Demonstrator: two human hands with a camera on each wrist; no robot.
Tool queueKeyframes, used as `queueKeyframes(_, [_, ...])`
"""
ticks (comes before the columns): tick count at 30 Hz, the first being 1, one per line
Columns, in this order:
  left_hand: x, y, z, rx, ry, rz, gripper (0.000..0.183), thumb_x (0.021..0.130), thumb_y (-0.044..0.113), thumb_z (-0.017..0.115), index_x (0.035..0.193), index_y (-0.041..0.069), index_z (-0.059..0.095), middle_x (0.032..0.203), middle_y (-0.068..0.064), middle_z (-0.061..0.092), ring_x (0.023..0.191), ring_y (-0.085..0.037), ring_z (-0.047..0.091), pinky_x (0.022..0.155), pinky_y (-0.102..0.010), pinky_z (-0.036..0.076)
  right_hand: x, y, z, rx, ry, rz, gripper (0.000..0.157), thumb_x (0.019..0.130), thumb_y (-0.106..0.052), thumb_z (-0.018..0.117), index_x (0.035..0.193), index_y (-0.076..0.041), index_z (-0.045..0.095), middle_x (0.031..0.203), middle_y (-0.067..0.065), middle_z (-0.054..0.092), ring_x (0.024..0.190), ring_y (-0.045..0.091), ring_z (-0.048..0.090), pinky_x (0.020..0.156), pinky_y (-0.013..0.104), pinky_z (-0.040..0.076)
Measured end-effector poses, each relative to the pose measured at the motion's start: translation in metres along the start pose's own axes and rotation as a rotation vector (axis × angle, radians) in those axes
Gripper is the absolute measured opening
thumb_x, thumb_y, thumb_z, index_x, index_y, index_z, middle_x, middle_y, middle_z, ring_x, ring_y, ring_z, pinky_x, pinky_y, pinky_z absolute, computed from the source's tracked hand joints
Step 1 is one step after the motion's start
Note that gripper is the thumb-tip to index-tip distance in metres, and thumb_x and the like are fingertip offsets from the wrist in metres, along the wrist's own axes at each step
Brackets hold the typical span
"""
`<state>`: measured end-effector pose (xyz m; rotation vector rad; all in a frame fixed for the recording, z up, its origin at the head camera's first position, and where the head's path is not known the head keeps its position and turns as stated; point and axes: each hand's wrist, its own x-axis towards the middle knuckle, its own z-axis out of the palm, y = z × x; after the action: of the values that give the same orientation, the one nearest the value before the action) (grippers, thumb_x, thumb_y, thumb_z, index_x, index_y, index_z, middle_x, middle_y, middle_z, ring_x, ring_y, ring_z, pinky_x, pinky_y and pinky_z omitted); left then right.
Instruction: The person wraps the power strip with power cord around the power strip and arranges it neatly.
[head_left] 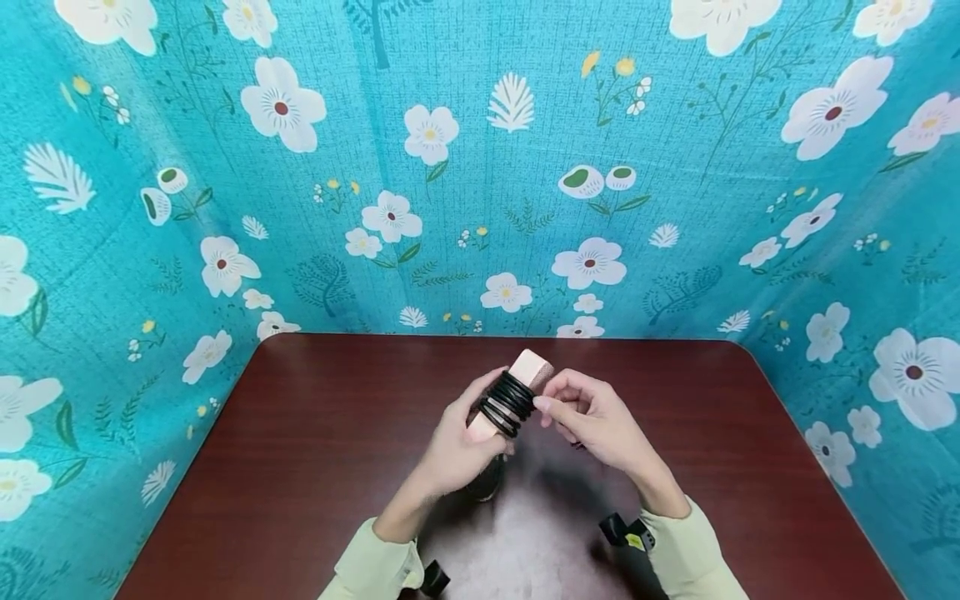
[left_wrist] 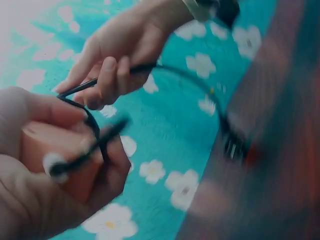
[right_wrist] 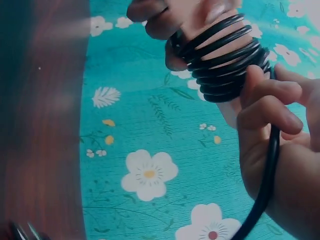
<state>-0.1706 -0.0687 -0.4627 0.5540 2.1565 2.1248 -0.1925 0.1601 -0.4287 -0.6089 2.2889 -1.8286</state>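
My left hand (head_left: 450, 450) grips a pale pink block (head_left: 528, 368), held tilted above the table. Several turns of black cable (head_left: 508, 403) wrap around its middle. In the left wrist view, a blurred black stretch of cable stands out from a white round spot on the block's near end. My right hand (head_left: 603, 423), at the block's right side, pinches the cable close to the windings. From those fingers a loose length (right_wrist: 267, 175) runs back across the palm in the right wrist view. The left wrist view shows it curving down toward a blurred dark end (left_wrist: 235, 147).
A dark red-brown table (head_left: 315, 417) with rounded far corners lies below the hands. Turquoise flowered cloth (head_left: 465, 167) rises behind it and along both sides. Black wrist cameras (head_left: 435, 578) show near the pale sleeves (head_left: 375, 562).
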Motion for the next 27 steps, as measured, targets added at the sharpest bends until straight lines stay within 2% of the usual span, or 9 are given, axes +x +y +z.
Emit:
queueKeyframes(3, [0.0,0.001,0.0,-0.304,-0.088,-0.081,0.087,0.081,-0.016,0.061,0.159,0.017,0.039,0.114,-0.017,0.066,0.066,-0.022,0.07,0.063,-0.035,0.062,0.0,-0.004,-0.003,0.004,0.034,-0.026,0.018,0.098,-0.013,0.074,0.107,-0.005,0.06,0.081,-0.002,0.068,0.061,0.008,0.061,0.052,0.024,0.049])
queueKeyframes(5, [0.0,0.002,0.0,-0.453,-0.129,-0.125,0.083,0.082,-0.015,0.059,0.157,0.014,0.038,0.11,-0.014,0.066,0.065,-0.022,0.069,0.062,-0.035,0.062,0.001,-0.005,-0.005,-0.016,0.065,-0.046,0.022,0.096,-0.011,0.076,0.106,-0.004,0.057,0.083,-0.002,0.067,0.065,0.009,0.064,0.056,0.023,0.05])
queueKeyframes(8, [-0.001,0.001,-0.001,-0.645,-0.22,-0.143,0.077,0.085,-0.014,0.053,0.156,0.011,0.036,0.109,-0.012,0.065,0.068,-0.02,0.069,0.063,-0.034,0.062,0.002,-0.005,-0.008,-0.021,0.084,-0.066,0.028,0.096,-0.008,0.075,0.107,-0.002,0.051,0.087,-0.004,0.066,0.065,0.009,0.063,0.06,0.023,0.048])
queueKeyframes(11, [-0.002,-0.001,-0.001,-0.76,-0.334,-0.146,0.073,0.088,-0.012,0.048,0.157,0.01,0.035,0.112,-0.013,0.065,0.072,-0.02,0.069,0.067,-0.033,0.062,0.003,-0.004,-0.009,0.015,0.076,-0.056,0.034,0.096,-0.005,0.074,0.118,0.0,0.049,0.094,-0.004,0.065,0.066,0.008,0.064,0.058,0.023,0.048])
queueKeyframes(13, [-0.002,-0.002,-0.001,-0.81,-0.391,-0.145,0.071,0.09,-0.011,0.045,0.157,0.012,0.035,0.114,-0.014,0.065,0.074,-0.02,0.069,0.069,-0.032,0.062,0.003,-0.005,-0.011,0.013,0.07,-0.047,0.041,0.097,-0.006,0.073,0.131,-0.001,0.049,0.102,-0.001,0.064,0.069,0.006,0.067,0.058,0.023,0.047])
queueKeyframes(16, [-0.002,-0.001,-0.003,-0.843,-0.418,-0.136,0.069,0.091,-0.009,0.044,0.156,0.014,0.037,0.116,-0.014,0.067,0.075,-0.02,0.068,0.07,-0.031,0.061,0.002,-0.005,-0.013,-0.024,0.06,-0.022,0.047,0.099,-0.011,0.071,0.143,-0.006,0.054,0.111,0.001,0.061,0.062,0.003,0.06,0.053,0.024,0.043])
queueKeyframes(20, [-0.002,0.0,-0.006,-0.883,-0.464,-0.135,0.068,0.091,-0.008,0.043,0.155,0.016,0.038,0.117,-0.014,0.067,0.077,-0.02,0.069,0.071,-0.031,0.061,-0.002,-0.002,-0.012,-0.028,0.02,-0.048,0.042,0.103,-0.011,0.066,0.143,-0.003,0.058,0.108,-0.004,0.065,0.05,0.007,0.039,0.045,0.029,0.036])
queueKeyframes(24, [-0.001,0.0,-0.006,-0.904,-0.498,-0.158,0.065,0.093,-0.006,0.042,0.154,0.016,0.038,0.116,-0.013,0.067,0.077,-0.018,0.069,0.072,-0.03,0.061,-0.002,0.003,-0.006,0.088,-0.015,-0.132,0.04,0.104,-0.003,0.059,0.142,0.009,0.053,0.106,-0.01,0.073,0.047,0.013,0.032,0.041,0.035,0.028])
queueKeyframes(27, [0.001,-0.002,-0.005,-0.889,-0.47,-0.19,0.065,0.094,-0.005,0.042,0.155,0.016,0.036,0.114,-0.012,0.069,0.076,-0.018,0.07,0.07,-0.029,0.061,-0.001,0.007,-0.002,0.134,0.026,-0.143,0.039,0.104,-0.002,0.059,0.14,0.012,0.053,0.106,-0.014,0.076,0.046,0.01,0.031,0.041,0.037,0.024])
